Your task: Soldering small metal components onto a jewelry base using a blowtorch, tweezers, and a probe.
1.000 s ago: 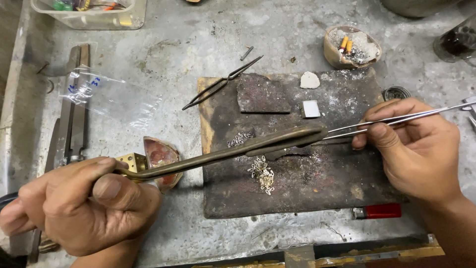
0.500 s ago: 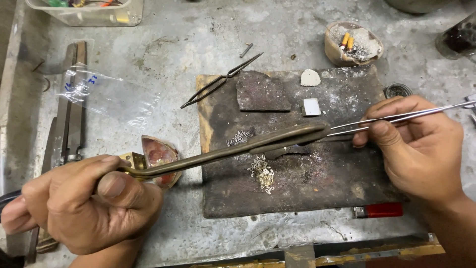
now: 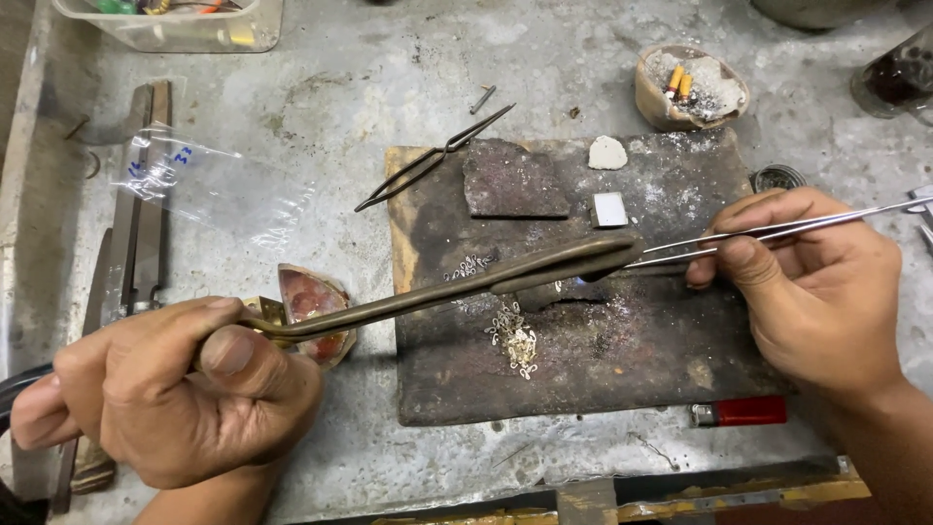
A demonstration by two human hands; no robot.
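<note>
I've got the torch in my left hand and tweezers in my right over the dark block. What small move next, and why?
Probably ease the tweezers a little further in under the torch tip. The right hand holds their points just beside a small bluish glow at that tip, while the left hand aims the torch over the block; the heap of small links lies below it.

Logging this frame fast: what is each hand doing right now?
Left hand: closed around the brass torch.
Right hand: pinching long metal tweezers.
</note>
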